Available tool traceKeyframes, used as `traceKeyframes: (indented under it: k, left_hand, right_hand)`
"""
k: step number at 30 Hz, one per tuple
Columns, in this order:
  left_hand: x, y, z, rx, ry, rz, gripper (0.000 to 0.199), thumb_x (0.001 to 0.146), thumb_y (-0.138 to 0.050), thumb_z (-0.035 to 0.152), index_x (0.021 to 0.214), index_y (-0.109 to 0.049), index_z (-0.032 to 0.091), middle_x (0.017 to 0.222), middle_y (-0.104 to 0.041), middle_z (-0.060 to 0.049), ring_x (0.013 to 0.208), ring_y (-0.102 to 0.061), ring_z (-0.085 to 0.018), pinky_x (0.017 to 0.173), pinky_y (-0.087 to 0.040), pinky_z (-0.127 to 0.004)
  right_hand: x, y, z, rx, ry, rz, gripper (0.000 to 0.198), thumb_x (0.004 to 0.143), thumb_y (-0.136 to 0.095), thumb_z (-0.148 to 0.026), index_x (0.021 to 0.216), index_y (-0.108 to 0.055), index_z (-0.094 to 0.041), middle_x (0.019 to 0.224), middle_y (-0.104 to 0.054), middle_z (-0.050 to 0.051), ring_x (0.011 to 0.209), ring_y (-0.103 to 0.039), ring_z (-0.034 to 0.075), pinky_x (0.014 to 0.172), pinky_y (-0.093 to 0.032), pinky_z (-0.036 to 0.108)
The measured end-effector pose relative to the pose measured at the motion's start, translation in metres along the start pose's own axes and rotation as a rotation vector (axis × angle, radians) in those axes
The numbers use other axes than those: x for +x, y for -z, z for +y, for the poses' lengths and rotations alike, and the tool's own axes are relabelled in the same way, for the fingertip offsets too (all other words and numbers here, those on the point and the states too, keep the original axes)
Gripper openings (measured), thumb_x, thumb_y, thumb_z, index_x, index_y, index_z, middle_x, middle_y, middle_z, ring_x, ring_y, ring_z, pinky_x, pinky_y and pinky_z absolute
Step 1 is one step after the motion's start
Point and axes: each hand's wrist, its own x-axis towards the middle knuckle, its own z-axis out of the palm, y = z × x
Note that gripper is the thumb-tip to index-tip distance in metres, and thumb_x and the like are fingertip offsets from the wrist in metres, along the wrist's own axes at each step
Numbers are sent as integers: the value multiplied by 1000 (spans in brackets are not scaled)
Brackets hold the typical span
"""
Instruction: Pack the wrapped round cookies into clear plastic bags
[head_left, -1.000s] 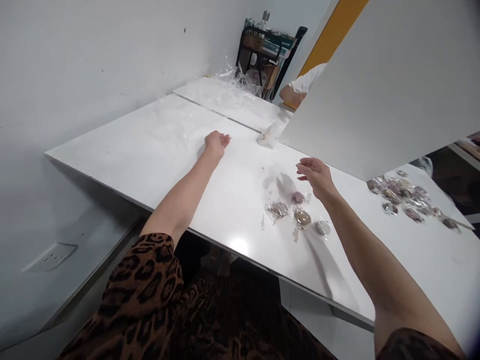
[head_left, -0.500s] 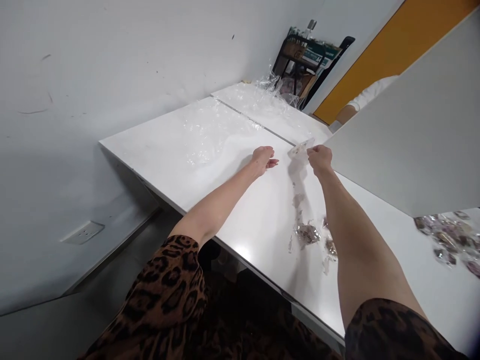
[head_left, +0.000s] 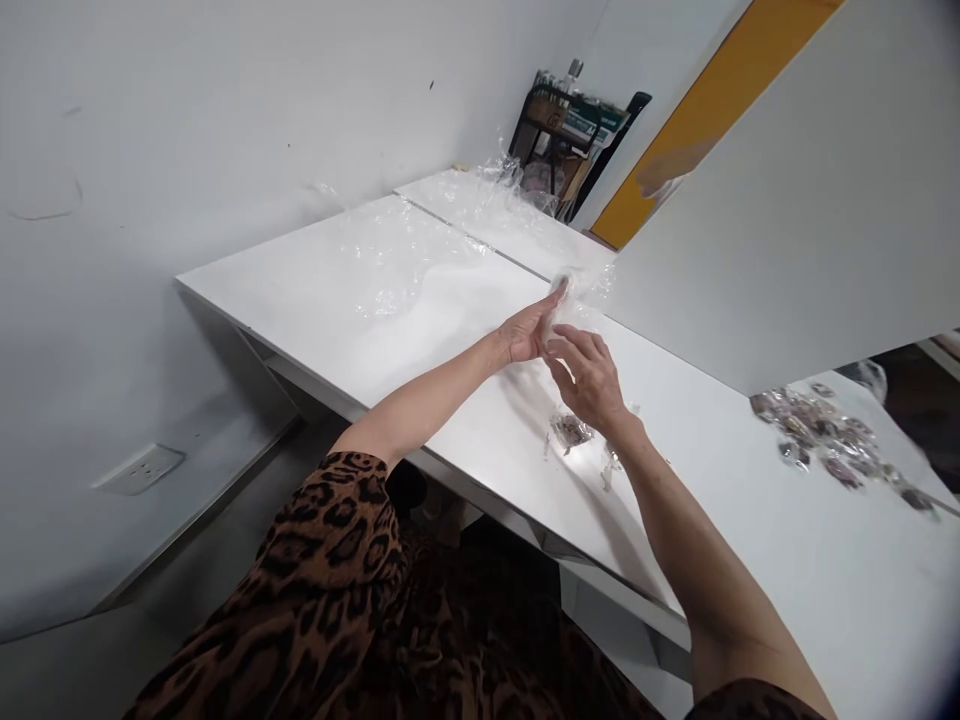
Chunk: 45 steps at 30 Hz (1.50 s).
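My left hand is closed on a piece of clear crinkled plastic film, its thumb pointing up along it. The film spreads out to the right, above the white table. Just below the film is my right hand, fingers bent and apart, close to the left palm; whether its fingertips touch the film is hard to make out. Beneath the right hand a small clear packet with brown contents lies on the table. Scraps of film lie beside it, partly hidden by my right forearm.
More clear film is spread over the far left of the table. A grey-white panel rises on the right, with a pile of wrapped packets by its base. Behind stands a dark rack with boxes.
My left hand has taken hold of plastic film. The right hand has let go of the small piece it pinched and come nearer the left, its fingers opening. The view has shifted right.
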Motion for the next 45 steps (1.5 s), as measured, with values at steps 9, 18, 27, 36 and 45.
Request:
traceKeyframes:
  k: [9, 18, 27, 36, 45]
  left_hand:
    - [-45, -33, -54, 40, -75, -25, 41, 107, -47, 47, 123, -67, 15, 127, -74, -15, 119, -70, -29, 116, -47, -58]
    - [-40, -32, -67, 33, -140, 188, 12, 94, -72, 25, 95, -70, 14, 85, -75, -4, 76, -71, -15, 92, -59, -36]
    - [-41, -31, -61, 54, -231, 236, 6, 91, -70, 18, 95, -69, 13, 85, -76, -3, 77, -72, -16, 89, -60, -36]
    - [-40, -26, -46, -60, -247, 467, 31, 103, -57, 47, 96, -67, 18, 74, -71, 0, 67, -68, -13, 71, -59, -25]
    - [-45, -32, -64, 315, -206, 496, 46, 94, -67, 59, 77, -63, 17, 63, -64, 0, 57, -60, -11, 61, -52, -22]
  right_hand:
    - [-37, 28, -19, 444, -683, 586, 67, 78, -82, -56, 133, -57, -28, 137, -61, 11, 114, -63, 26, 86, -56, 41]
    - [-49, 38, 0, 1080, -893, 791, 37, 72, -88, -46, 84, -63, -21, 78, -68, -2, 67, -63, 11, 51, -45, 20]
    - [-57, 65, 18, 1416, -882, 1006, 11, 85, -72, -17, 78, -65, -22, 83, -63, -3, 77, -66, 10, 71, -60, 25]
    - [-58, 73, 14, 1108, -986, 712, 40, 83, -69, -60, 79, -64, -20, 87, -67, 3, 65, -62, 14, 59, -55, 32]
    - [-63, 64, -16, 373, -629, 328, 50, 78, -80, -64, 112, -72, -27, 122, -70, 7, 125, -57, 30, 110, -43, 55]
